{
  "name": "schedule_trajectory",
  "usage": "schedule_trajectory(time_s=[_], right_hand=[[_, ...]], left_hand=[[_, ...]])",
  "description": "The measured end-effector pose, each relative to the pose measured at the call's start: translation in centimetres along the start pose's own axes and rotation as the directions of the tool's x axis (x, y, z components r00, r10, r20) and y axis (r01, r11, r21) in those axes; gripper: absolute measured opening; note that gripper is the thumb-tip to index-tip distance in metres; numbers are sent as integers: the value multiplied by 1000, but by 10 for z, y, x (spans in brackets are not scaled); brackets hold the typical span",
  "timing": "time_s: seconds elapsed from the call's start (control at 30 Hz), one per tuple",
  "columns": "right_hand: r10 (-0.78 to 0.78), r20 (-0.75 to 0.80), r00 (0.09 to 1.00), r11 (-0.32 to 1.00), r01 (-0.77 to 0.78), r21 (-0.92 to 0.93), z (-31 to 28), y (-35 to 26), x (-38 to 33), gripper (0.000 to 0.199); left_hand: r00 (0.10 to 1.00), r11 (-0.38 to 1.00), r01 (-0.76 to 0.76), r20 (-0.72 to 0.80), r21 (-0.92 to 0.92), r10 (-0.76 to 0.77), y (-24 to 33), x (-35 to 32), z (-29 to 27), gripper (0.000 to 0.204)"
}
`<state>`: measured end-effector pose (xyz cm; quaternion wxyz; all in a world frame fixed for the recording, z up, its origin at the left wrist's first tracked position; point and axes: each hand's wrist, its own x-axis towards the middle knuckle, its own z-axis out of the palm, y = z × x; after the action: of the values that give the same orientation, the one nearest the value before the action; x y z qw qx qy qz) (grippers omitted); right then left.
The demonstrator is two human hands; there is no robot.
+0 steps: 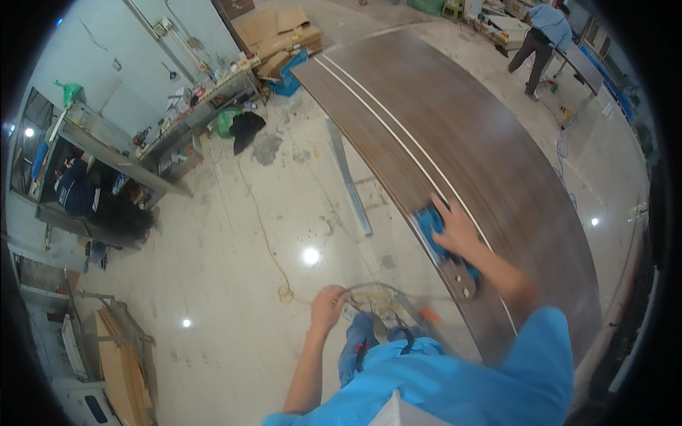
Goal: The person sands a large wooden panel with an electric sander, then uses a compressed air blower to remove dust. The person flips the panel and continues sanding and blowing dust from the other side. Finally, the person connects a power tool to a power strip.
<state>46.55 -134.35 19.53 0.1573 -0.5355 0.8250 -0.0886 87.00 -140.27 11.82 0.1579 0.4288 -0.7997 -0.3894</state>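
Observation:
A large brown wood-grain panel [490,135] with two parallel white stripes [419,149] reaches from my right side to the far middle. On its left edge sits a blue hand-held power tool [428,226]; its exact kind is hard to make out. My right hand [455,231] lies over the tool, thumb and fingers around its body. Beside it is a brownish piece with round holes [458,279]. Off the panel, low at my left, my left hand [328,307] is closed with its fingertips on a dark cable [387,287] that runs toward the tool.
A grey metal bar [348,177] shows beneath the panel's left edge. A thin yellow cord [259,220] crosses the floor. Cluttered shelving [206,96] and flattened cardboard [273,32] stand far left. One person [550,32] bends at far right; another [78,188] is at left.

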Motion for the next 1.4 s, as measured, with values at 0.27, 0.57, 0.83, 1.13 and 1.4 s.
schedule_trajectory(time_s=[0.27, 0.57, 0.83, 1.13, 1.4], right_hand=[[66, -15, 998, 995, -66, -68, 9, -4, -97, 105], [12, -87, 996, 994, -21, -105, 1, -53, 121, 97], [-84, -99, 992, 989, 71, -127, -7, -132, 370, 94], [-234, -179, 956, 967, 209, -147, -12, -201, 635, 86], [-321, -297, 899, 945, 286, -156, -17, -261, 735, 81]], left_hand=[[937, 966, -256, 242, -16, 252, -29, 38, -3, 25], [999, 993, -27, 16, -117, 29, -59, 104, -48, 24], [997, 996, 74, -6, -42, -74, -116, 227, -94, 24], [979, 981, 170, -95, -90, -179, -119, 398, -152, 27], [978, 979, 205, -40, 9, -205, -94, 426, -171, 28]])
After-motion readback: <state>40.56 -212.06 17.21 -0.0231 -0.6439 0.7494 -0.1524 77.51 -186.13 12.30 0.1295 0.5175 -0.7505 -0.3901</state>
